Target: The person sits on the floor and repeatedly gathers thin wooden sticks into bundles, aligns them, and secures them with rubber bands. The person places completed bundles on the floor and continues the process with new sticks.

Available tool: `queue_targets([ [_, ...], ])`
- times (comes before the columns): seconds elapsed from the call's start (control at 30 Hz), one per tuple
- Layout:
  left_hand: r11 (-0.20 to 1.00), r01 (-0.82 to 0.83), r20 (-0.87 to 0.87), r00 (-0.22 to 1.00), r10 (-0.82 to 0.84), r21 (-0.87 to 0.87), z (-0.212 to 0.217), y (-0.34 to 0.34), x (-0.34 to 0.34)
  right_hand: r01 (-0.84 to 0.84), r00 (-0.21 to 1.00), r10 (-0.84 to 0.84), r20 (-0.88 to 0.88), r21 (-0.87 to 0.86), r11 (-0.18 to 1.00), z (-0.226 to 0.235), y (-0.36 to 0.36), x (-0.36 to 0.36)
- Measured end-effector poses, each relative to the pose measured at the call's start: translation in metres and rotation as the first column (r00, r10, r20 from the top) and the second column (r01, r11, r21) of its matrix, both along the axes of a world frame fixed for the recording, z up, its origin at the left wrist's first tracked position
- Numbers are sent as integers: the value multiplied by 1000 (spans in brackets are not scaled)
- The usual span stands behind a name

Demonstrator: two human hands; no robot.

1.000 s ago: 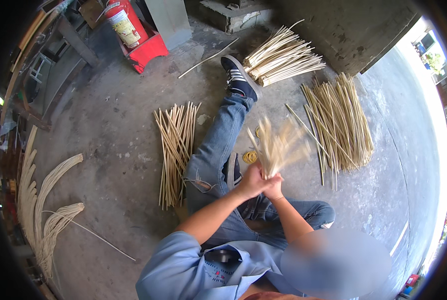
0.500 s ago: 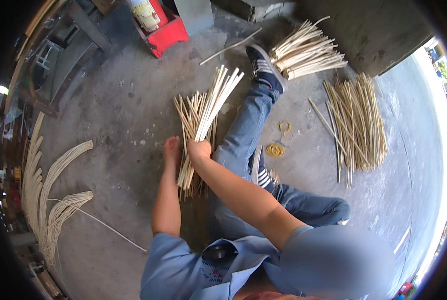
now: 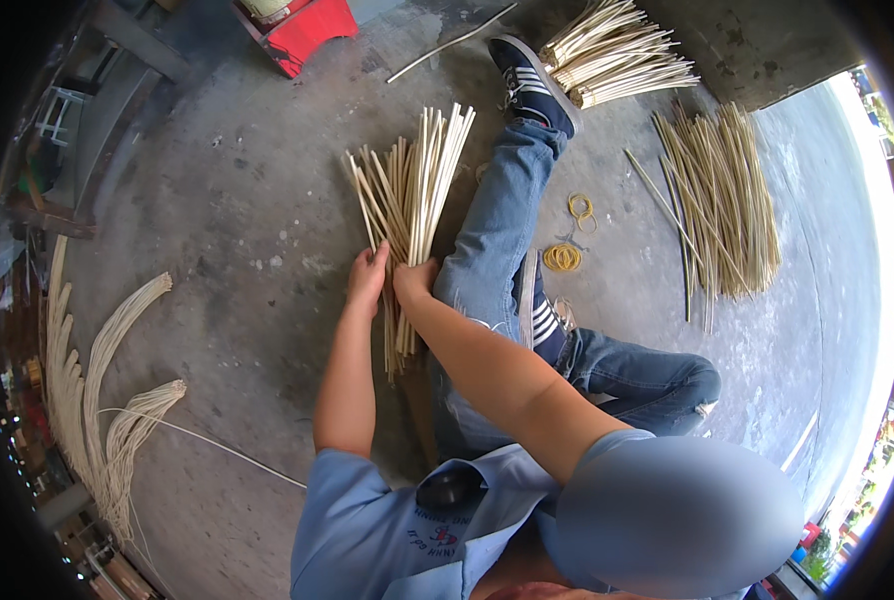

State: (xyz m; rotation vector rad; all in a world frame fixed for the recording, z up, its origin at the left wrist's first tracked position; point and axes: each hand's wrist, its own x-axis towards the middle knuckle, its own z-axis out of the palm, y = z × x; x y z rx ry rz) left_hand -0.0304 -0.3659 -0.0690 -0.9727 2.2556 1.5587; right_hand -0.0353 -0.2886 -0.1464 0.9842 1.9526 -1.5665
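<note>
A bundle of pale rattan sticks [image 3: 422,190] stands between my arms, its upper ends fanned out and its lower ends just beside my stretched leg. My right hand [image 3: 414,279] is closed round its right part, at about two-thirds of the way down. On the left side, my left hand [image 3: 368,275] grips the bundle's edge with the thumb pointing up along the sticks. The other fingers of that hand are mostly hidden.
Yellow rubber bands [image 3: 563,257] lie right of my jeans leg [image 3: 507,200]. Stick piles rest at right [image 3: 722,200] and beyond my shoe [image 3: 622,60]. A single stick [image 3: 452,42] and a red stand [image 3: 312,35] are at the far side; long pale strands [image 3: 117,335] lie left.
My left hand has come from beside the bundle, fingers loose, to close on its left edge. The sticks have become more upright. The whole view has shifted slightly.
</note>
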Motion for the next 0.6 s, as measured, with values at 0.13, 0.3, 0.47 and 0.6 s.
queue_targets([
  [0.13,978,-65,69,996,53,196,-4,-10,26,-37,999,40,32,-93,995,35,-11,28],
  [0.3,933,-17,152,988,-41,360,9,-18,5,13,1000,-17,-16,-206,978,46,-5,17],
  [0.47,927,-14,199,978,-65,374,12,-44,23,-160,981,194,-3,-582,798,71,1,35],
  [0.6,915,54,16,998,-66,401,38,-33,23,-296,955,220,-200,-710,640,94,18,27],
])
